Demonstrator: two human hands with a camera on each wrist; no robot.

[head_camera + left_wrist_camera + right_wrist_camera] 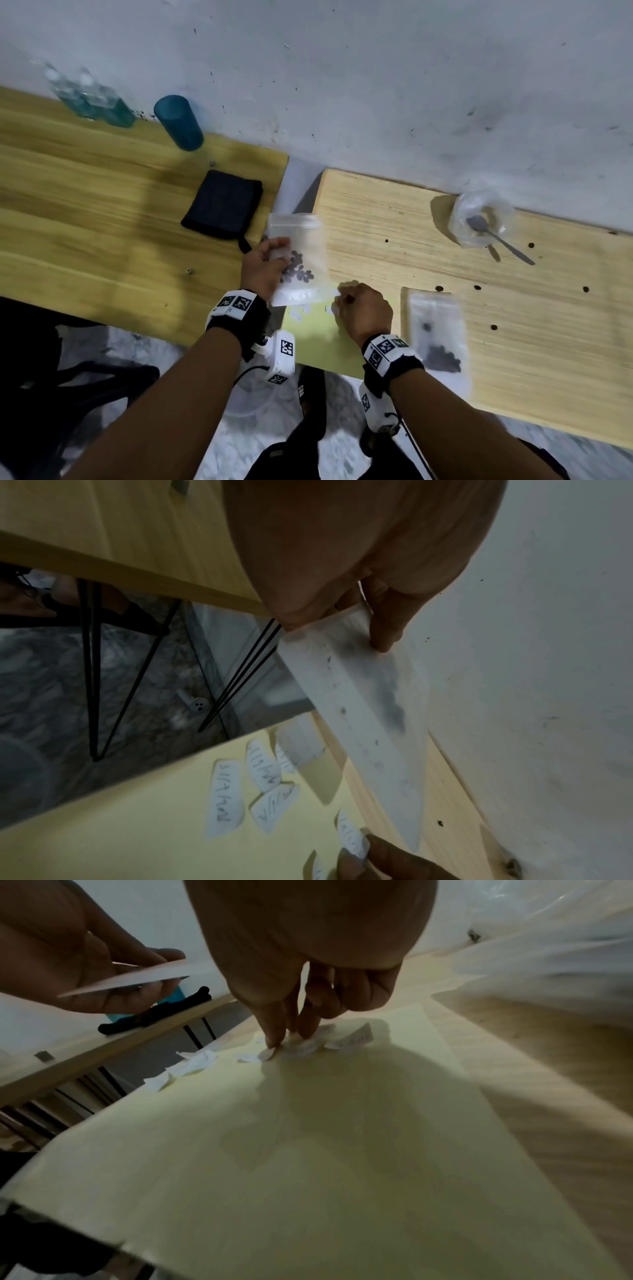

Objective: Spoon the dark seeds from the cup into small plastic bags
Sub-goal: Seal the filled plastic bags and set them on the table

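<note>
My left hand grips the seed bag over the table gap; my right hand pinches a paper label on the yellow sheet. Risk: a tilted bag spills seeds. The cup stands well apart.

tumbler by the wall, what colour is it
Teal, translucent tumbler; shows best in the head view.

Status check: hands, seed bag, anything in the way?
Left hand holds seed bag up, clear of the tables. Right hand pinching a paper label on the yellow sheet. Spoon parked in cup. Nothing blocking.
</note>
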